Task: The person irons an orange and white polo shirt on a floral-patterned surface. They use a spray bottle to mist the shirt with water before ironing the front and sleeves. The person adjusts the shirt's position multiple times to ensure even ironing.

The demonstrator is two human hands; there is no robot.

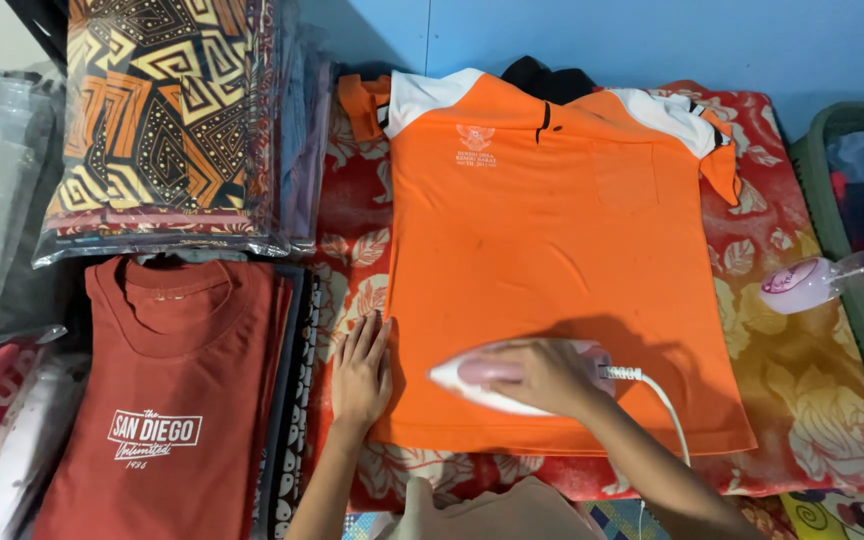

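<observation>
An orange polo shirt (552,240) with white shoulders and a black collar lies flat, front up, on a red floral cloth (792,330). My right hand (550,377) grips the pink handle of a white iron (472,385) that rests on the shirt's lower part, tip pointing left. The iron's white cord (667,400) trails back past my right forearm. My left hand (360,370) lies flat, fingers together, on the shirt's lower left edge, partly on the floral cloth.
A stack of folded shirts topped by a dark red one (167,400) sits at left. Behind it are bagged patterned fabrics (167,120). A pale purple spray bottle (817,280) lies at right beside a green basket (822,190). A blue wall stands behind.
</observation>
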